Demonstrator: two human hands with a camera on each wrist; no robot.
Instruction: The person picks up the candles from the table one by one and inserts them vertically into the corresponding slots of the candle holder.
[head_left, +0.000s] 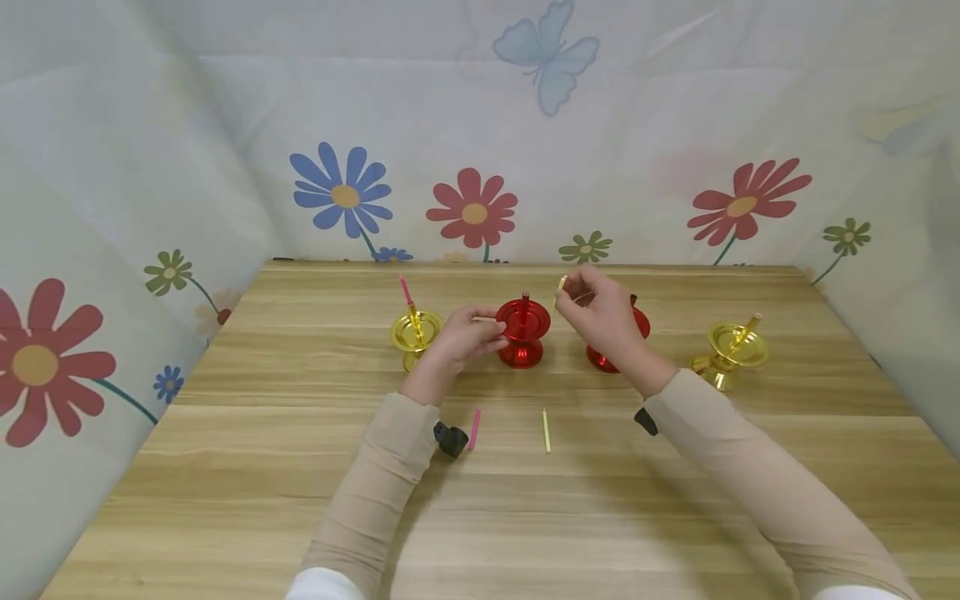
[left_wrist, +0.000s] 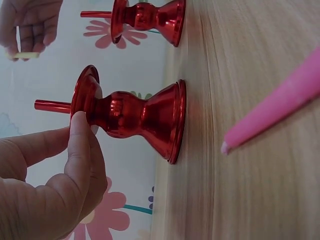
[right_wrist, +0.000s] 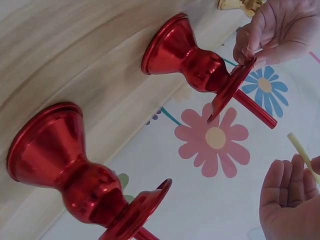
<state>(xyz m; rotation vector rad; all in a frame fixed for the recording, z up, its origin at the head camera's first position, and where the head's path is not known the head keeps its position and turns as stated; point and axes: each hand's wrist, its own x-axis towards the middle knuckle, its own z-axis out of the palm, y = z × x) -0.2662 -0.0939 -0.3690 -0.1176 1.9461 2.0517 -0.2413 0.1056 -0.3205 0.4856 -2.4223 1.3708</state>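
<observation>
My left hand pinches the dish rim of a red metallic candle holder between thumb and fingers. The holder stands upright on the table, a thin red tube rising from its dish. Up and to the right of that tube, my right hand holds a short pale yellow candle between thumb and fingertips. The candle is apart from the tube in the right wrist view. Behind the right hand stands a second red candle holder, partly hidden in the head view.
On the left, a gold candle holder carries a pink candle. Another gold candle holder stands at the right. A loose pink candle and a loose yellow candle lie on the wooden table nearer the front.
</observation>
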